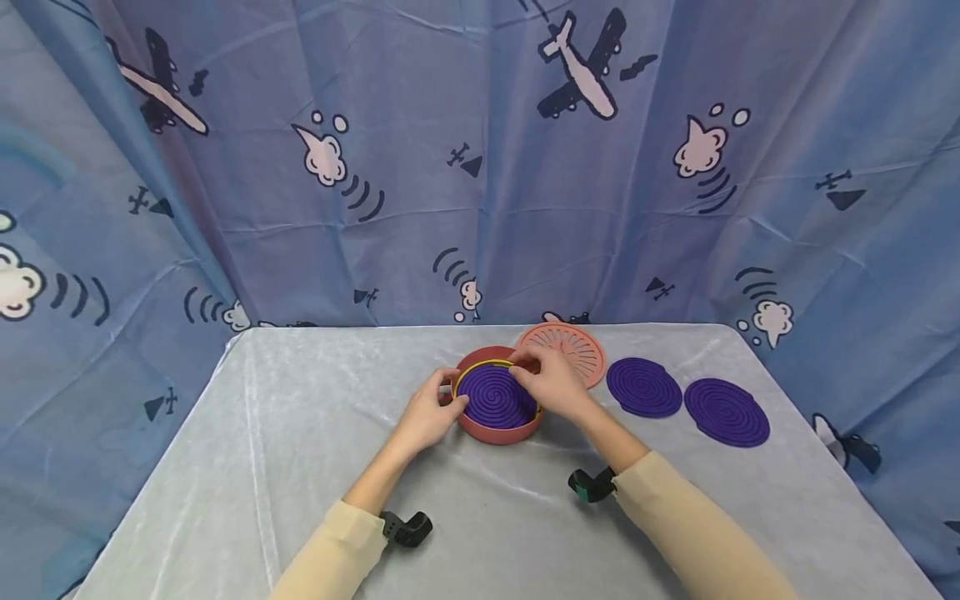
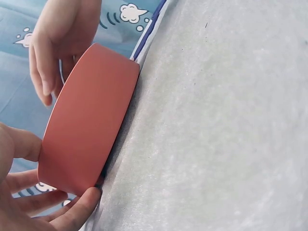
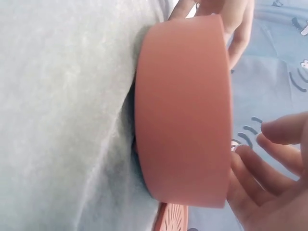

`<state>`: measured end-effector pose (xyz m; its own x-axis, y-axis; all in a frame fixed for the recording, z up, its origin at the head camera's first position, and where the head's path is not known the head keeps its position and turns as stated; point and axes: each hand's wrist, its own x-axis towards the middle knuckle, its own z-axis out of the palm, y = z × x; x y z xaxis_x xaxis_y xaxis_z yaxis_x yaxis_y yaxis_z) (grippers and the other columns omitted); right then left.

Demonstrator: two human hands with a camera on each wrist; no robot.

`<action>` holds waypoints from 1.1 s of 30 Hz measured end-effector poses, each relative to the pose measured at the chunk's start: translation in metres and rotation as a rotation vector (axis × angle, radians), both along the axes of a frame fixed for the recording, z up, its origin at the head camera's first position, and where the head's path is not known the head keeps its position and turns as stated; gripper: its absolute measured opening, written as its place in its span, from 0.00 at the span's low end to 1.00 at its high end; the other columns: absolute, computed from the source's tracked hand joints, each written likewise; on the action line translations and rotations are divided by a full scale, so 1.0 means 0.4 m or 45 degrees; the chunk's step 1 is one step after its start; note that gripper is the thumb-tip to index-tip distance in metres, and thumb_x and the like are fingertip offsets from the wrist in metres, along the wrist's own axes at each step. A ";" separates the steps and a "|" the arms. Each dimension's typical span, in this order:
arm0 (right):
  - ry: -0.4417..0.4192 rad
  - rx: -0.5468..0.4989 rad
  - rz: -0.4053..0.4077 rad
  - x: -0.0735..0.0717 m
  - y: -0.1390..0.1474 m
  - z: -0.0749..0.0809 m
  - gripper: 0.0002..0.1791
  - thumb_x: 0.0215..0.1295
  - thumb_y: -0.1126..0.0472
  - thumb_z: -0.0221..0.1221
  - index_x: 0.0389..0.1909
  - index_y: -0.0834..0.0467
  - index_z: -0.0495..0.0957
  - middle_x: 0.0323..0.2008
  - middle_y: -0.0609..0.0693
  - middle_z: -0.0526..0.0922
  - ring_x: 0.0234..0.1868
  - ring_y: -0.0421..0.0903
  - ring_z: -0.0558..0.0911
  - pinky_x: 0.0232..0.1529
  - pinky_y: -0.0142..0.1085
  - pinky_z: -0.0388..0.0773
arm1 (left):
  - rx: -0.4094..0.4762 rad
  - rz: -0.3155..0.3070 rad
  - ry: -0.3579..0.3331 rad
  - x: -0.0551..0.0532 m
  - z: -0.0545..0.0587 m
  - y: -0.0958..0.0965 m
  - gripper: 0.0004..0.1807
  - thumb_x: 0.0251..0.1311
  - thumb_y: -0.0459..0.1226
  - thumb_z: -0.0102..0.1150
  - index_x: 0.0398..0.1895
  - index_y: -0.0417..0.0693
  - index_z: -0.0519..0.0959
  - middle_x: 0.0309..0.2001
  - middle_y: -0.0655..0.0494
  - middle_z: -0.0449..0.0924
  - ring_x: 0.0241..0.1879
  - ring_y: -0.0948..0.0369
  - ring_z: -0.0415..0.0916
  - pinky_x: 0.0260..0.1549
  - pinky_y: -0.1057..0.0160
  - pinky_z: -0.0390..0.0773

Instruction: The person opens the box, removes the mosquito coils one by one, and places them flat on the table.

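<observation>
A round terracotta-coloured holder (image 1: pixel 498 436) with a plain tall wall stands on the table. Inside it lies a purple spiral coaster (image 1: pixel 495 396), bordered by a thin yellow edge (image 1: pixel 487 362). My left hand (image 1: pixel 427 414) grips the holder's left side, thumb at the rim and fingers around the wall, as the left wrist view also shows. Over the far right rim is my right hand (image 1: pixel 553 382), its fingers loosely bent beside the coaster's edge. In the right wrist view its fingertips (image 3: pixel 238 150) hang by the rim, with nothing visible between thumb and index finger.
Behind the holder, to the right, lies a flat orange slotted disc (image 1: pixel 592 358). Two more purple spiral coasters (image 1: pixel 643 387) lie side by side farther right. A pale cloth covers the table (image 1: pixel 315 467), and a blue curtain (image 1: pixel 420 167) with printed planes hangs behind.
</observation>
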<state>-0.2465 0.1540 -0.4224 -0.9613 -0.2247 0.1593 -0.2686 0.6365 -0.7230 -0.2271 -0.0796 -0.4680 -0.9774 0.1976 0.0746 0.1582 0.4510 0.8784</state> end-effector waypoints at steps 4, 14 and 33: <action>-0.024 0.061 -0.015 -0.016 -0.012 -0.010 0.13 0.71 0.59 0.61 0.52 0.59 0.83 0.45 0.52 0.86 0.47 0.50 0.82 0.55 0.50 0.76 | -0.003 0.003 -0.016 -0.001 0.001 0.001 0.24 0.69 0.38 0.61 0.67 0.46 0.72 0.64 0.41 0.74 0.57 0.46 0.78 0.53 0.48 0.79; -0.091 0.193 0.019 -0.048 -0.046 -0.025 0.17 0.71 0.59 0.61 0.57 0.61 0.80 0.53 0.57 0.83 0.57 0.55 0.80 0.59 0.52 0.75 | -0.010 -0.005 -0.005 -0.006 -0.003 -0.001 0.24 0.69 0.38 0.61 0.66 0.46 0.73 0.63 0.41 0.74 0.56 0.46 0.79 0.52 0.49 0.79; -0.079 0.270 0.042 -0.055 -0.062 -0.052 0.17 0.70 0.58 0.62 0.56 0.60 0.80 0.54 0.57 0.83 0.58 0.54 0.79 0.61 0.52 0.74 | -0.013 -0.022 -0.001 -0.002 -0.001 -0.002 0.24 0.69 0.38 0.60 0.67 0.45 0.72 0.63 0.40 0.74 0.56 0.45 0.79 0.52 0.47 0.79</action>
